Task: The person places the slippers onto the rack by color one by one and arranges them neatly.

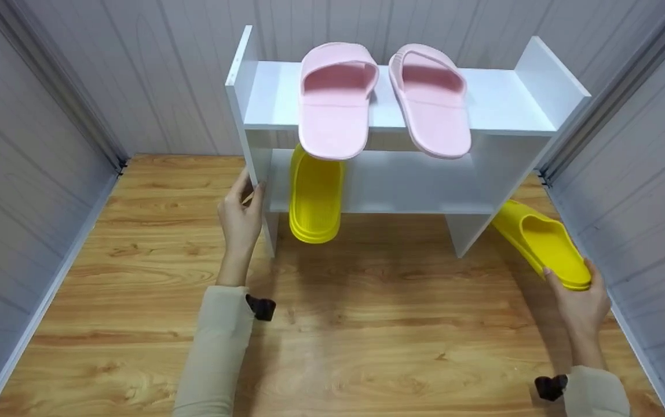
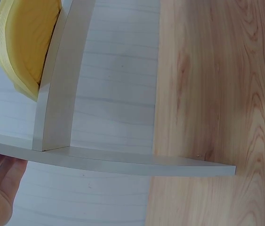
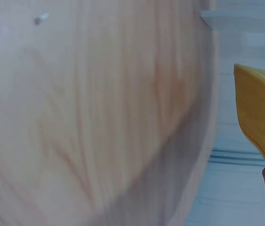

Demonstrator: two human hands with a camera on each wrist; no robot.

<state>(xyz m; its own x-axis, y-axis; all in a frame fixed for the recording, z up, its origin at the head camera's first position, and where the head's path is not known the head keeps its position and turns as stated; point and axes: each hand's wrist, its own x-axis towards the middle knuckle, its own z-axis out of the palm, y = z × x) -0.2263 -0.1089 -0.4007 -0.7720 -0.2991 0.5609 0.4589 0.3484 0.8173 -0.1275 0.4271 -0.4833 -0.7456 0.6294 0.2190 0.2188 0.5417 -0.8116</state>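
Note:
My left hand (image 1: pixel 241 215) grips the left side panel of a white two-tier shoe rack (image 1: pixel 413 182), thumb on one face and fingers on the other. In my right hand (image 1: pixel 583 304) is a yellow slipper (image 1: pixel 561 255), pinched at its heel end and held off the floor just right of the rack. The other yellow slipper (image 1: pixel 315 202) sits at the left of the lower shelf, its toe hidden under the pink slipper above. Two pink slippers, a left one (image 1: pixel 334 124) and a right one (image 1: pixel 435 119), lie on the top shelf with heels past its front edge.
Wood-patterned floor (image 1: pixel 367 336) spreads in front of the rack. Pale panelled walls stand behind it, at the left (image 1: pixel 25 191) and at the right (image 1: pixel 651 191), the right one close to my right hand. The rack's right side panel (image 1: pixel 552 87) rises above the top shelf.

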